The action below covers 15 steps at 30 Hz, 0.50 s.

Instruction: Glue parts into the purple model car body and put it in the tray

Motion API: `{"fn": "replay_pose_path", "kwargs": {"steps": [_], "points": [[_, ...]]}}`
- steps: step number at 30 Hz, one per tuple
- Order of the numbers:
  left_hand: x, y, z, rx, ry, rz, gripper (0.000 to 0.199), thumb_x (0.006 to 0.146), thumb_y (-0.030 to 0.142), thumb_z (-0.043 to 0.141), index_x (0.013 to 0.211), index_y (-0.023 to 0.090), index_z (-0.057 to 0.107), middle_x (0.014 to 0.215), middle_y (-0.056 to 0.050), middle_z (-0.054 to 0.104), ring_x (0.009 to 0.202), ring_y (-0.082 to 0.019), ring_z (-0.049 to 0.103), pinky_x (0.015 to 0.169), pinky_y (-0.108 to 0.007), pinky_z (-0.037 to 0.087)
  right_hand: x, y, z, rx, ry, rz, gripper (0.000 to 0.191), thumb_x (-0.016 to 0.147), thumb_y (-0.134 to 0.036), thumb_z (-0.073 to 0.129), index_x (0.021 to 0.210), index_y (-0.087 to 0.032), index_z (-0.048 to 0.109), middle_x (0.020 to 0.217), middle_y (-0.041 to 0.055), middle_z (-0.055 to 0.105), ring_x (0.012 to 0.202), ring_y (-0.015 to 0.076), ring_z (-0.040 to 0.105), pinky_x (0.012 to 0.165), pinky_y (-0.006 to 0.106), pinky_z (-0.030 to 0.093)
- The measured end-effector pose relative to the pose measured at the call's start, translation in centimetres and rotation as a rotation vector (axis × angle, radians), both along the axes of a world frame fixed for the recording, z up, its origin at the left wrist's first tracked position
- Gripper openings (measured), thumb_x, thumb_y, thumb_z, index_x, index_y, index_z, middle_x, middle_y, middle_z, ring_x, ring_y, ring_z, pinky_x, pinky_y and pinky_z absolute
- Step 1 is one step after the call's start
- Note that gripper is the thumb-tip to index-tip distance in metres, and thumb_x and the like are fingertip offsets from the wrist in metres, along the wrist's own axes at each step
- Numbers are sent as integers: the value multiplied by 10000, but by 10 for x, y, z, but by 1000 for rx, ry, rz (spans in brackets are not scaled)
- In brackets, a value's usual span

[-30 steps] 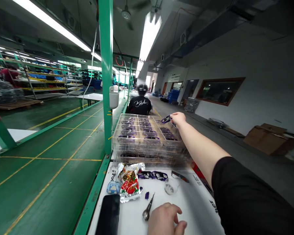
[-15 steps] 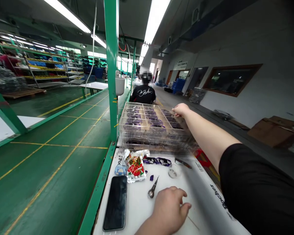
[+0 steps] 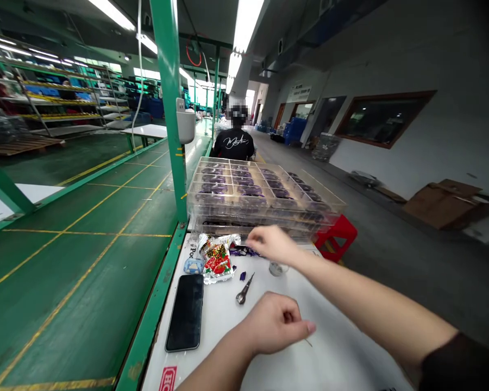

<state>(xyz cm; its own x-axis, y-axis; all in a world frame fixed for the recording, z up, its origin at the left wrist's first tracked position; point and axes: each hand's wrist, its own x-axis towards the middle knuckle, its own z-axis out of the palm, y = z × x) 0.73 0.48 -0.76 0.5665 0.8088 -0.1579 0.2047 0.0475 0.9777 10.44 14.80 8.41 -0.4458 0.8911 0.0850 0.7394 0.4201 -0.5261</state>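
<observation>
My right hand (image 3: pixel 275 245) reaches across the table, fingers bent down over several purple-and-black parts (image 3: pixel 244 251). It is loosely open and partly hides these parts; contact with them is unclear. Lower down, my left hand (image 3: pixel 275 320) is curled over the white tabletop, thumb stretched along the bent fingers, with nothing visible in it. A thin strand (image 3: pixel 308 342) lies beside its thumb. A small pointed metal tool (image 3: pixel 244 290) and a purple fragment (image 3: pixel 243 276) lie ahead of it. Near my right wrist is a small clear round dish (image 3: pixel 277 268).
Stacked clear compartment trays (image 3: pixel 264 195) with purple parts stand at the far table end. Left are a phone (image 3: pixel 185 313), a snack packet (image 3: pixel 219 262) and a blue case (image 3: pixel 193 265). A green post (image 3: pixel 169 108) rises beside the trays; a seated person (image 3: pixel 234 142) is beyond. A red stool (image 3: pixel 337 239) stands right.
My right hand has left the top tray's right side and come down and left to the purple parts. My left hand's fingers have curled in. The camera view has shifted slightly.
</observation>
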Motion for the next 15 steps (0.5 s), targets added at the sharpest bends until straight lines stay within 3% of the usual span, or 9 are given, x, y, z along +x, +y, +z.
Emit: {"fn": "replay_pose_path", "kwargs": {"steps": [3,5,7,9,12,15], "points": [[-4,-3,-5,-229,-158,-374,757,603,916,859,815,206,707,694,-19,670,597,-159,558,568,-293,423,-27,-17,-61,-132,20,6,150,954,-144,947,950,-185,803,968,-1,790,924,192,730,829,265,497],[-11,-2,-12,-361,-269,-508,813,524,892,946,872,184,749,701,-24,694,556,-141,556,523,-270,392,-41,-14,-85,-164,57,-79,206,967,-182,949,948,-158,745,938,8,749,890,197,696,831,284,506],[-19,2,-19,-443,-424,-490,747,534,760,1036,893,165,760,717,-13,687,548,-114,539,517,-248,370,-53,-8,-99,-199,108,-168,302,953,-211,972,899,-157,679,860,-13,688,812,186,646,794,284,505],[-27,8,-24,-426,-482,-445,744,553,757,1022,902,154,762,756,-18,690,572,-106,537,535,-240,363,-64,-1,-107,-243,182,-219,379,901,-186,1006,872,-163,629,815,-34,646,772,171,616,756,266,494],[-33,18,-26,-383,-549,-412,750,540,768,1008,875,148,751,778,-25,686,608,-113,562,589,-244,390,-76,5,-117,-319,331,-240,428,840,-74,977,873,-173,562,797,-51,637,725,144,612,690,228,468],[-32,22,-25,-353,-569,-406,669,597,711,1010,841,153,733,734,-5,636,580,-96,527,614,-243,388,-83,7,-124,-410,500,-214,459,814,-107,940,896,-205,500,728,-71,615,635,132,601,609,207,446]]}}
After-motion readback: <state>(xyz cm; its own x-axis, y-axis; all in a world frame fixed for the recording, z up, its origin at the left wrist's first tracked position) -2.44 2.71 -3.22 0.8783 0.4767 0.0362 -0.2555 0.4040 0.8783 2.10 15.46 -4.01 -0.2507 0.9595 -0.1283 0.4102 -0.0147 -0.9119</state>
